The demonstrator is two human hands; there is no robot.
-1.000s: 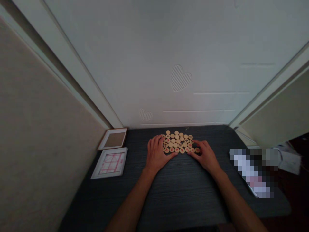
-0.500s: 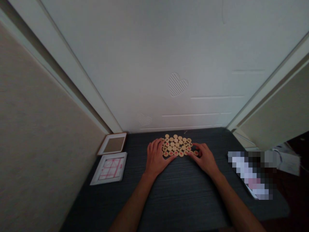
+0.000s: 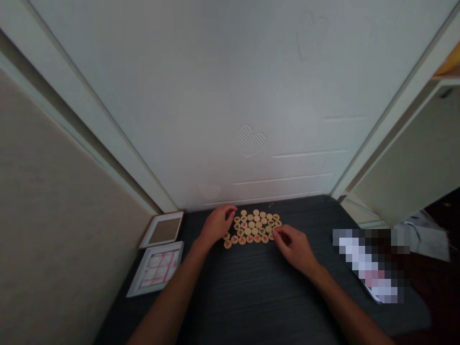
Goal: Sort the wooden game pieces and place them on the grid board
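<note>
Round pale-wood Chinese chess pieces (image 3: 258, 224) lie close together in rough rows on the dark table (image 3: 247, 292). Some show red or black characters; others have plain faces up. My left hand (image 3: 215, 224) is at the left side of the group, fingers bent and thumb apart from the index finger, with nothing visible between them. At the right end, my right hand (image 3: 295, 245) has its thumb and index fingertips together by the edge pieces. Whatever those tips hold, if anything, is hidden. One edge piece (image 3: 271, 236) is partly covered by the right thumb.
At the left edge lie a shallow white box part (image 3: 133, 289) with a red-lined sheet inside and a brown-rimmed tray (image 3: 181, 221). A blurred-out flat object (image 3: 370, 270) lies on the right. A white panel with embossed hearts (image 3: 252, 140) rises behind the table.
My left hand has moved left, off the pieces, uncovering the left side of the group. My right fingertips have drawn together at the right end. The view has tilted and shifted slightly.
</note>
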